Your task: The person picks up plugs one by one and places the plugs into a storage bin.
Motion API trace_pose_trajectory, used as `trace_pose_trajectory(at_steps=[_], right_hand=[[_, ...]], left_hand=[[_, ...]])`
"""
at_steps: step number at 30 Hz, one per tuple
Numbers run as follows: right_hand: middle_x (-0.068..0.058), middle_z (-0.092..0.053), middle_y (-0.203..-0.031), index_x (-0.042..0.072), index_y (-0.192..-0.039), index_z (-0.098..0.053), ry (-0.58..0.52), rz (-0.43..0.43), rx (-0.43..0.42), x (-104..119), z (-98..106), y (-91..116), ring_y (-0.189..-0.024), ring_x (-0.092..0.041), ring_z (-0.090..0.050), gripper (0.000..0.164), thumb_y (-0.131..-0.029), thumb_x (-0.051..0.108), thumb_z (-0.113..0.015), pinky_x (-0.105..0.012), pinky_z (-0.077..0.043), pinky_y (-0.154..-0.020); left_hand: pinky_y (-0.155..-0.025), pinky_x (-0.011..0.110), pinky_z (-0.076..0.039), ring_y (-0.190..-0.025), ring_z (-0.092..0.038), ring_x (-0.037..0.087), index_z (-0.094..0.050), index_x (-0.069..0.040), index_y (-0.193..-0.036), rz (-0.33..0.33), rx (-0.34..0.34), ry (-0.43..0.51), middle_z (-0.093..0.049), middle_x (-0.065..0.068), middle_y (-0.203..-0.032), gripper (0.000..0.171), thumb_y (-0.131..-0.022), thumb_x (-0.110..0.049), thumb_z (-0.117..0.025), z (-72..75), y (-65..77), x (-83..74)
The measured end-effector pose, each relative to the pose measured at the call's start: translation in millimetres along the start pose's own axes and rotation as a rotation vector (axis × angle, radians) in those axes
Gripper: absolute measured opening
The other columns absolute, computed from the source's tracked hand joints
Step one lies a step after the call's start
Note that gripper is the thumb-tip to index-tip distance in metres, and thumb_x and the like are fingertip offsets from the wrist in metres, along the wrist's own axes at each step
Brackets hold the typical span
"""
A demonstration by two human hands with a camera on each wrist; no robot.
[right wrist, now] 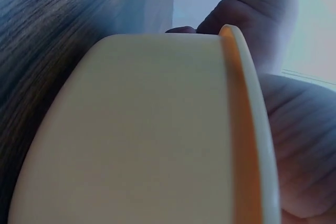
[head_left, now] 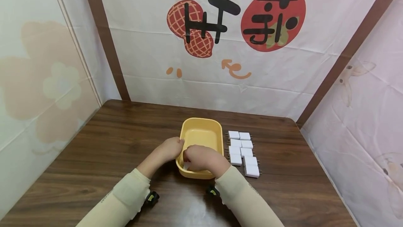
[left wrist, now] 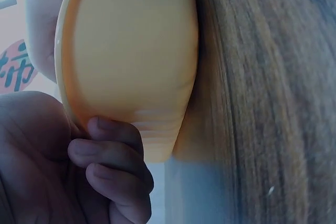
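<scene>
A yellow plastic bin (head_left: pixel 201 175) with rounded corners stands on the table. My left hand (head_left: pixel 171 148) grips its left rim; the left wrist view shows the curled fingers (left wrist: pixel 113 153) against the outer wall. Inside the near left part of the bin is my right hand (head_left: pixel 203 158), fingers bent downward. It holds a white plug adapter (head_left: pixel 186 165), of which only a small white part shows below the fingers. In the right wrist view, the bin's wall (right wrist: pixel 131 129) hides the fingertips.
Right of the bin, several white plug adapters (head_left: pixel 235 159) lie in two columns, with metal prongs sticking out sideways. The brown wooden table (head_left: pixel 132 125) ends at a printed cloth (head_left: pixel 151 87) behind, with cloth walls on both sides.
</scene>
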State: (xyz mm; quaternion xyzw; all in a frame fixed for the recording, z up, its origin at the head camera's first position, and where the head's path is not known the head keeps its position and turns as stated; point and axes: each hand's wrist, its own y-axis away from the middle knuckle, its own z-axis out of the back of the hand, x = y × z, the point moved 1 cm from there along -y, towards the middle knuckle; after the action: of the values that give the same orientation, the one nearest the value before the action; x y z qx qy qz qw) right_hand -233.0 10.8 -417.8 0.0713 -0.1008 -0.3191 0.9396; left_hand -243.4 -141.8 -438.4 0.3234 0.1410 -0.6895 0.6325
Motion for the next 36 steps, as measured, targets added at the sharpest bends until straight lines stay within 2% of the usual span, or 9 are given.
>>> trace_pose_trajectory(at_steps=[5, 11, 17, 19, 23, 36], right_hand=[[0.011, -0.026, -0.061, 0.018, -0.063, -0.043, -0.015, 0.018, -0.003, -4.0, 0.5, 2.6, -0.055, -0.005, -0.025, 0.040, -0.088, 0.011, -0.073, -0.021, -0.021, -0.053], [0.009, -0.027, -0.062, 0.015, -0.067, -0.050, -0.024, 0.031, -0.016, -4.7, 2.9, 4.5, -0.056, -0.006, -0.025, 0.033, -0.090, 0.013, -0.073, -0.021, -0.021, -0.054], [0.010, -0.050, -0.075, 0.012, -0.090, -0.072, -0.022, 0.006, -0.029, -4.3, 3.9, 8.0, -0.069, -0.006, -0.046, 0.006, -0.089, 0.016, -0.075, -0.019, -0.037, -0.064], [0.009, -0.058, -0.084, 0.012, -0.098, -0.075, -0.015, 0.000, -0.028, -4.2, 3.6, 9.0, -0.075, -0.006, -0.052, 0.010, -0.089, 0.017, -0.076, -0.019, -0.042, -0.070], [0.008, -0.065, -0.092, 0.014, -0.102, -0.077, -0.012, -0.002, -0.023, -4.4, 2.2, 9.4, -0.080, -0.005, -0.056, 0.014, -0.090, 0.018, -0.077, -0.019, -0.046, -0.075], [0.005, -0.066, -0.098, 0.013, -0.107, -0.076, 0.012, 0.021, -0.036, -7.8, 4.6, 15.9, -0.086, -0.006, -0.060, 0.019, -0.088, 0.015, -0.077, -0.019, -0.048, -0.079]], left_hand=[[-0.063, 0.031, -0.046, -0.071, -0.057, 0.022, -0.062, -0.002, -0.103, -0.002, -0.011, -0.019, -0.057, 0.010, -0.080, 0.041, -0.111, -0.026, -0.031, -0.5, -1.4, -2.0], [-0.062, 0.030, -0.046, -0.069, -0.058, 0.022, -0.062, 0.000, -0.107, -0.006, -0.009, -0.012, -0.057, 0.011, -0.080, 0.041, -0.111, -0.026, -0.031, 0.1, -1.9, -1.8], [-0.058, 0.029, -0.045, -0.065, -0.056, 0.021, -0.061, -0.002, -0.103, 0.005, -0.004, -0.003, -0.056, 0.010, -0.078, 0.041, -0.112, -0.027, -0.030, 0.0, -0.2, -2.1], [-0.057, 0.029, -0.045, -0.064, -0.055, 0.021, -0.061, -0.001, -0.103, 0.004, 0.002, 0.000, -0.056, 0.010, -0.077, 0.041, -0.112, -0.027, -0.030, -0.3, 0.4, -2.2], [-0.058, 0.029, -0.044, -0.064, -0.054, 0.022, -0.060, 0.000, -0.104, -0.005, 0.001, 0.005, -0.055, 0.011, -0.078, 0.041, -0.112, -0.027, -0.030, -0.7, 0.8, -1.9], [-0.065, 0.032, -0.047, -0.073, -0.058, 0.023, -0.062, 0.003, -0.108, -0.016, -0.019, -0.042, -0.057, 0.011, -0.081, 0.042, -0.111, -0.026, -0.031, -0.9, -1.5, -3.0]])
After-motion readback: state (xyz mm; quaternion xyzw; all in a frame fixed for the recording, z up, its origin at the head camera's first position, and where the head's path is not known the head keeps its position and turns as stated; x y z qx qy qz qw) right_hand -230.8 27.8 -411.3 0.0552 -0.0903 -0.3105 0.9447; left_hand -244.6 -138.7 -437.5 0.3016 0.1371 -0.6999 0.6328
